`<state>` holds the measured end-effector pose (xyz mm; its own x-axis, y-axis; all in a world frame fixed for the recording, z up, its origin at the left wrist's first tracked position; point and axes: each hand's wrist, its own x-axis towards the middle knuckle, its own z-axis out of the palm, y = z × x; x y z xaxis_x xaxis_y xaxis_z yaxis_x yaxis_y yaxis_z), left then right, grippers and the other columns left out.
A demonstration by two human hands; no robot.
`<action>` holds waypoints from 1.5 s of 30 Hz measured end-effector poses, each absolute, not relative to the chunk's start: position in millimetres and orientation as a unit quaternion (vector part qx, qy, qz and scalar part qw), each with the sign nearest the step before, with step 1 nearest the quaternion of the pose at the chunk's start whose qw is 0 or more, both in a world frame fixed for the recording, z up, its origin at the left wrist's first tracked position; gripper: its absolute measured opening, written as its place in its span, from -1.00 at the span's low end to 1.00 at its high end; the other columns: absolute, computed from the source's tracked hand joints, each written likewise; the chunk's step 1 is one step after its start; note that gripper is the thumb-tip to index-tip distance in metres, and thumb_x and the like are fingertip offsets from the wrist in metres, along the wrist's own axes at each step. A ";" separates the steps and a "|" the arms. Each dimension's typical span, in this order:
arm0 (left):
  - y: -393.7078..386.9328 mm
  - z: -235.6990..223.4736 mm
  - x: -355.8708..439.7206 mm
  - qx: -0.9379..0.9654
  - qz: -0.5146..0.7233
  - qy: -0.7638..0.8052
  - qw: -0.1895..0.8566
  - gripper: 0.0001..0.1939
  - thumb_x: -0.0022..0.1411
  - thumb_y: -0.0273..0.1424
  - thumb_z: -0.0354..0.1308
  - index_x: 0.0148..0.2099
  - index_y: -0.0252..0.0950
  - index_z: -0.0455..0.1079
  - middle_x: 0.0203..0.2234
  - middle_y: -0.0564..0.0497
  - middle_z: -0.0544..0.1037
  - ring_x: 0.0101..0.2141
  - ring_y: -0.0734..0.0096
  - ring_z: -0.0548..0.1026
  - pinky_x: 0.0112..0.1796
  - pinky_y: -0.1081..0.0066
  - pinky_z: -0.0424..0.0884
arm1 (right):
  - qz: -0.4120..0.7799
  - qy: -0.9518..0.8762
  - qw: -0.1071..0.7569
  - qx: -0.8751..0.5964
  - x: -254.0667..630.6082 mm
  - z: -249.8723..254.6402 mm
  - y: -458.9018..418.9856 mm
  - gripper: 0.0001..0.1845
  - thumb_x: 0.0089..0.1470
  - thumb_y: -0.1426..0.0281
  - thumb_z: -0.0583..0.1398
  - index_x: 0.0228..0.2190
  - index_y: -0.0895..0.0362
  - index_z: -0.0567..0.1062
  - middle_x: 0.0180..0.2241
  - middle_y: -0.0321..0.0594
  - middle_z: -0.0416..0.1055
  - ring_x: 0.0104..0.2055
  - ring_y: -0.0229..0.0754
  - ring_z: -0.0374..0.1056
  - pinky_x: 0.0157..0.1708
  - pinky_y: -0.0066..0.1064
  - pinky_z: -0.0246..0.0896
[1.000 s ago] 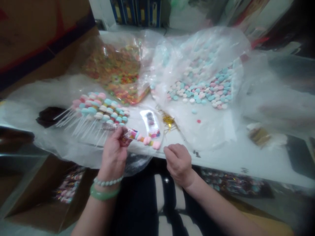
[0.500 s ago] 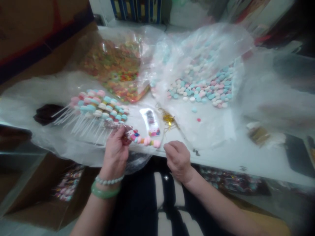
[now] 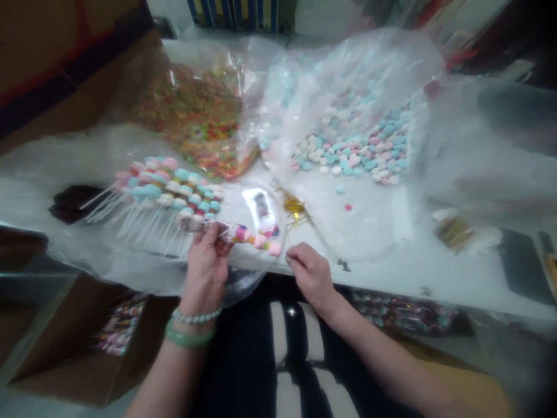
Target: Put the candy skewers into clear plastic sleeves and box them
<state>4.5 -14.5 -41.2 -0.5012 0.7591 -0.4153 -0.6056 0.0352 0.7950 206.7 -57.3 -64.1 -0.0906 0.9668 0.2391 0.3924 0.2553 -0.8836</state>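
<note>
My left hand (image 3: pixel 205 264), a bead bracelet and a green bangle on its wrist, pinches a clear printed bag that sleeves part of a candy skewer (image 3: pixel 259 241). Pink and coloured pieces show along the skewer, which points right. Close to its right end, my right hand (image 3: pixel 311 271) is closed, thumb against curled fingers; whether it grips the stick I cannot make out. Just beyond the skewer lie a shiny label card (image 3: pixel 261 210) and a bunch of gold twist ties (image 3: pixel 293 204). To the left, several candy skewers with white sticks (image 3: pixel 174 188) lie in a pile.
A clear bag of orange and green candies (image 3: pixel 200 116) lies at the back left. Beside it is a large bag of pastel candies (image 3: pixel 357 145). Cardboard boxes stand at far left, and an open box (image 3: pixel 65 354) below holds finished skewers. A dark flat object (image 3: pixel 524 264) lies at right.
The view has shifted slightly. The bag now covers less of a gap around the skewer, which tilts a little more downward to the right. Both hands keep nearly the same places.
</note>
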 end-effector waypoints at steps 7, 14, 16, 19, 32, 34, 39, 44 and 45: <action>-16.4 -43.7 10.8 0.101 0.683 0.536 0.486 -0.82 0.07 -0.42 0.42 -0.34 -0.30 0.46 -0.46 0.06 0.59 -0.45 0.48 0.55 -0.45 0.54 0.49 | 0.576 -0.429 0.426 -0.550 205.7 -59.1 -50.0 -0.91 -0.11 0.36 0.23 -0.53 0.10 0.42 -0.59 -0.39 0.28 -0.53 -0.30 0.11 -0.51 -0.45 0.03; -14.8 -47.8 7.4 0.103 0.668 0.553 0.487 -0.84 0.08 -0.46 0.40 -0.37 -0.33 0.46 -0.49 0.05 0.57 -0.50 0.50 0.52 -0.49 0.55 0.48 | 0.734 -0.271 0.363 -0.507 201.3 -64.9 -48.6 -0.82 -0.31 0.36 0.29 -0.59 0.14 0.40 -0.68 -0.45 0.16 -0.63 -0.41 -0.10 -0.63 -0.51 -0.29; -14.9 -48.1 7.0 0.100 0.666 0.550 0.494 -0.82 0.07 -0.44 0.42 -0.37 -0.33 0.45 -0.49 0.05 0.57 -0.50 0.49 0.52 -0.48 0.53 0.49 | 0.694 -0.322 0.368 -0.529 201.0 -63.5 -49.6 -0.86 -0.25 0.35 0.27 -0.56 0.14 0.44 -0.66 -0.44 0.19 -0.61 -0.37 -0.02 -0.60 -0.50 -0.16; -14.9 -48.2 6.7 0.093 0.662 0.544 0.506 -0.80 0.04 -0.46 0.43 -0.37 -0.33 0.45 -0.48 0.05 0.57 -0.47 0.45 0.55 -0.44 0.48 0.52 | 0.602 -0.442 0.372 -0.551 202.4 -60.4 -50.4 -0.89 -0.12 0.33 0.22 -0.49 0.11 0.52 -0.57 -0.36 0.35 -0.48 -0.26 0.19 -0.44 -0.43 0.10; -16.5 -55.3 12.3 0.127 0.618 0.506 0.588 -0.79 -0.01 -0.55 0.43 -0.35 -0.34 0.45 -0.47 0.02 0.59 -0.44 0.40 0.57 -0.34 0.40 0.57 | 0.638 -0.393 0.378 -0.544 201.4 -63.5 -50.3 -0.88 -0.12 0.32 0.22 -0.52 0.12 0.46 -0.65 -0.44 0.16 -0.56 -0.31 0.03 -0.52 -0.45 -0.06; -17.5 -56.8 14.1 0.139 0.617 0.504 0.588 -0.75 -0.05 -0.49 0.47 -0.32 -0.35 0.47 -0.47 -0.01 0.60 -0.44 0.37 0.58 -0.33 0.39 0.56 | 0.628 -0.407 0.377 -0.545 200.9 -62.5 -50.6 -0.90 -0.13 0.33 0.21 -0.54 0.12 0.44 -0.63 -0.43 0.20 -0.54 -0.30 0.06 -0.49 -0.44 -0.02; -19.1 -62.8 13.0 0.131 0.614 0.513 0.586 -0.73 -0.05 -0.45 0.48 -0.30 -0.33 0.49 -0.47 -0.01 0.60 -0.42 0.34 0.59 -0.34 0.41 0.53 | 0.532 -0.508 0.393 -0.552 199.0 -62.5 -57.6 -0.91 -0.06 0.40 0.18 -0.55 0.10 0.42 -0.51 -0.34 0.34 -0.41 -0.23 0.25 -0.32 -0.38 0.15; -21.9 -62.5 19.1 0.113 0.611 0.505 0.599 -0.83 0.05 -0.43 0.41 -0.38 -0.32 0.46 -0.49 0.02 0.58 -0.42 0.37 0.58 -0.32 0.40 0.54 | 0.451 -0.572 0.426 -0.537 197.5 -69.3 -59.7 -0.88 0.01 0.43 0.15 -0.53 0.09 0.43 -0.47 -0.31 0.36 -0.37 -0.21 0.29 -0.28 -0.37 0.16; -22.6 -60.9 21.9 0.122 0.610 0.500 0.603 -0.84 0.06 -0.41 0.41 -0.37 -0.31 0.47 -0.48 0.02 0.59 -0.41 0.37 0.58 -0.30 0.39 0.54 | 0.447 -0.573 0.426 -0.539 197.5 -70.5 -59.1 -0.88 0.02 0.43 0.15 -0.52 0.09 0.43 -0.47 -0.31 0.37 -0.37 -0.22 0.29 -0.28 -0.37 0.16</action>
